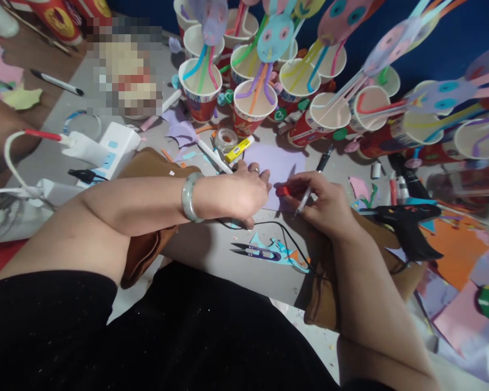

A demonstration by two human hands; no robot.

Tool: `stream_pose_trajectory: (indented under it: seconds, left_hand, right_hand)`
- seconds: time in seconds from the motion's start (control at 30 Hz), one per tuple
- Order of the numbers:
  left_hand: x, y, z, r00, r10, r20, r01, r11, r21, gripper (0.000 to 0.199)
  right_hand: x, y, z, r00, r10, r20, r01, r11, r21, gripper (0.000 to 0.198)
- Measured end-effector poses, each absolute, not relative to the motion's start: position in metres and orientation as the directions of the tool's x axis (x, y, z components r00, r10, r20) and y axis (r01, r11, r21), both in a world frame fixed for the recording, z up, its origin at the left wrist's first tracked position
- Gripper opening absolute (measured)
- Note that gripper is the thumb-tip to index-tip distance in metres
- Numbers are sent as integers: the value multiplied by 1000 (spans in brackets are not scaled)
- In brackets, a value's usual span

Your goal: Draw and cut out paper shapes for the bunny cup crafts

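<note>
My left hand [246, 190], with a pale green bangle [191, 196] at the wrist, lies palm down on a sheet of purple paper [279, 160], fingers apart. At the sheet's right side my right hand [324, 203] is closed around a pen [325, 158], whose dark end points up and away. A small red piece [283, 191], its kind unclear, shows at the fingertips of that hand. Just beyond my left hand are a yellow stick [239, 149], a white stick-shaped marker [214, 155] and a tape roll [226, 139]. Purple-handled thread snips [258, 251] lie nearer me, beside blue paper scraps [297, 260].
Rows of paper cups [255, 111] with paper animal faces [275, 38] stand at the back. A black glue gun [411, 228] lies right, its cable [283, 228] crossing in front of my hands. A power strip [116, 149] is left. Coloured paper [458, 252] covers the right side.
</note>
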State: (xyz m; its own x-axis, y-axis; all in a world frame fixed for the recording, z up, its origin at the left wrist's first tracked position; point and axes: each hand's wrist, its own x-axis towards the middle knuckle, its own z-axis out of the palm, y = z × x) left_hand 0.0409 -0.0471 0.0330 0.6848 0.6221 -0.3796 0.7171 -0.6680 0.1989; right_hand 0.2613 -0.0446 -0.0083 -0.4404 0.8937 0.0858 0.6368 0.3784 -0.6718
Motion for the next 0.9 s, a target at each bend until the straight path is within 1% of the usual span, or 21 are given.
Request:
stream_pose_trajectory:
  seconds: [0.1, 0.2, 0.33, 0.43, 0.57, 0.7, 0.8, 0.9]
  left_hand:
    - [42, -46, 32, 680, 623, -386, 722, -662, 204, 82]
    - [43, -46, 33, 675, 622, -397, 725, -660, 198, 84]
    - [43, -46, 33, 679, 616, -400, 716, -676, 175, 82]
    - [42, -46, 33, 677, 623, -392, 721, -670, 179, 82]
    - [41, -47, 42, 683, 597, -420, 696, -708, 125, 78]
    - [41, -48, 53, 669, 563, -486, 685, -720, 109, 81]
    - [43, -47, 53, 668, 558, -492, 681, -725, 103, 84]
    - [42, -47, 48, 664, 568, -486, 682, -727, 82, 83]
  right_hand:
    - [262, -45, -10, -446, 890, 90, 634, 385, -671, 26]
    - [260, -45, -9, -459, 883, 102, 634, 406, -658, 24]
    - [258, -45, -7, -465, 880, 97, 614, 400, -680, 23]
    - [261, -44, -6, -472, 879, 58, 582, 361, -729, 32]
    - [267, -43, -6, -471, 882, 22, 530, 303, -792, 41]
    - [266, -43, -6, -448, 893, 32, 527, 293, -798, 40]
    - [263, -43, -5, -440, 897, 34, 531, 291, -796, 36]
    - [260, -43, -4, -427, 904, 28, 550, 284, -785, 32]
